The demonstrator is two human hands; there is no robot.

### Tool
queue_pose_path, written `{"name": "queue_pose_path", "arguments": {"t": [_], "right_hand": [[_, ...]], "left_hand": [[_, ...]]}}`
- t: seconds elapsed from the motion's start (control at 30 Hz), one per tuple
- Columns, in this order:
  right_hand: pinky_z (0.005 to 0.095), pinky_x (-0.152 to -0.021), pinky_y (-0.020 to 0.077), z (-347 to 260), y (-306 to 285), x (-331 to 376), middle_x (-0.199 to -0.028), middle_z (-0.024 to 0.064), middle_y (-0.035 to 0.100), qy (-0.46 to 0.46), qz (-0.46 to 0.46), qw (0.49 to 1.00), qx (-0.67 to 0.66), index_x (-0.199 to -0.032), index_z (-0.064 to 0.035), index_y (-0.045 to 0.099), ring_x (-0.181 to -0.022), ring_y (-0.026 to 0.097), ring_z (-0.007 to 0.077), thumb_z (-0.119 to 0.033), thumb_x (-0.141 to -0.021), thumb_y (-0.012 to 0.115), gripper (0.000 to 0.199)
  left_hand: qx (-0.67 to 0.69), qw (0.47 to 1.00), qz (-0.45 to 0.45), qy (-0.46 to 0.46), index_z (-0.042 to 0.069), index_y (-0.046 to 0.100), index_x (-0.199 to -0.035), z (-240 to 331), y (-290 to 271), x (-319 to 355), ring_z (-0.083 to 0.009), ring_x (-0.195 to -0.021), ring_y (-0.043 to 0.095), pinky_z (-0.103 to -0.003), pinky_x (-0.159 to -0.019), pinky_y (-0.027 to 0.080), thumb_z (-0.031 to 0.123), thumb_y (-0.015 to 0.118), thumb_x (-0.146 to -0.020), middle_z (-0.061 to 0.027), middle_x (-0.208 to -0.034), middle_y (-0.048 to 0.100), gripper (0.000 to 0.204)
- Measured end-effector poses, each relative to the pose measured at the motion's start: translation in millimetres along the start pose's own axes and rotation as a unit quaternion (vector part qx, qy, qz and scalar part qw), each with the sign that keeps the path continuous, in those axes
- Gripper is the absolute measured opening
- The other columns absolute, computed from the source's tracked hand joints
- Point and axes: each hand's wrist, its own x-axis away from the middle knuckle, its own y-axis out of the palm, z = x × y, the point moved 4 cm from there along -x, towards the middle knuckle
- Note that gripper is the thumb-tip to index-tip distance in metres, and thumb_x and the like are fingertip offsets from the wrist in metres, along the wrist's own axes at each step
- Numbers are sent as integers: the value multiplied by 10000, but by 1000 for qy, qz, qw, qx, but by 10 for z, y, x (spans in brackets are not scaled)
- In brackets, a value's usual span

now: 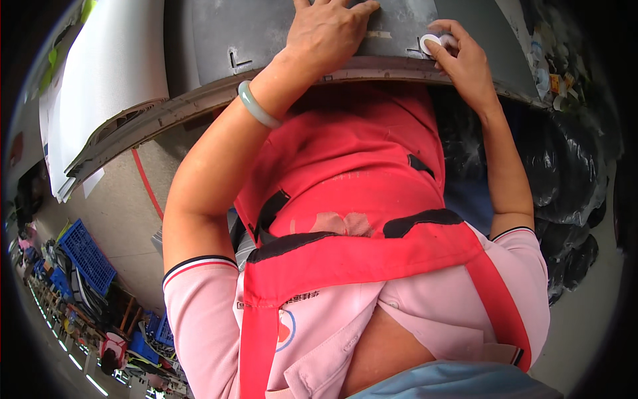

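Observation:
My left hand (pixel 327 32) lies flat on a dark grey sheet (pixel 266 30) that covers the worktable, its fingers stretched toward the top edge of the view, where the tips are partly cut off. A pale green bangle (pixel 257 106) circles that wrist. Farther right, my right hand (pixel 467 65) pinches a small white disc (pixel 431 44) between thumb and fingers, just above the sheet near the table's front edge. Beside the disc, a black L-shaped corner mark (pixel 415 50) shows on the sheet. A similar corner mark (pixel 239 62) sits left of my left forearm.
A stack of large white sheets (pixel 123 73) curls over the table's left end. Black plastic bags (pixel 565 159) are piled at the right, with loose scraps (pixel 561 83) above them. Blue crates (pixel 88 256) stand at the lower left, where another person (pixel 113 351) is visible.

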Motion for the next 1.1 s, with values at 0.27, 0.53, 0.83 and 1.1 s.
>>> {"name": "queue_pose_path", "arguments": {"t": [0.27,0.53,0.83,1.1], "right_hand": [[206,-547,443,10,-157,-239,-783,-36,591,96,-172,980,32,-1108,-73,632,-646,529,31,-209,-987,679,188],[305,-663,480,-24,-207,-1260,-780,60,680,-47,74,995,38,-920,-3,710,-712,607,122,-179,-937,692,178],[421,-790,529,10,-121,-2012,-942,191,716,-231,77,948,204,-956,13,713,-862,691,352,-185,-930,651,210],[429,-718,542,110,-211,-2118,-810,171,701,-211,80,937,266,-956,-2,695,-745,688,343,-182,-928,651,187]], "left_hand": [[0,1000,15,4,134,652,-1320,-51,15,-27,-384,-1401,433,-760,-1120,257,207,563,-976,-151,-1426,542,362],[-9,998,66,15,220,655,-1332,-59,190,74,-366,-1426,430,-786,-1106,246,188,612,-970,-93,-1453,548,366],[21,995,88,29,186,676,-1276,-77,173,27,-405,-1408,417,-818,-1094,211,206,664,-914,-123,-1411,547,363],[16,996,85,22,194,675,-1283,-51,182,3,-384,-1406,435,-798,-1100,233,186,660,-925,-105,-1417,553,359]]}}
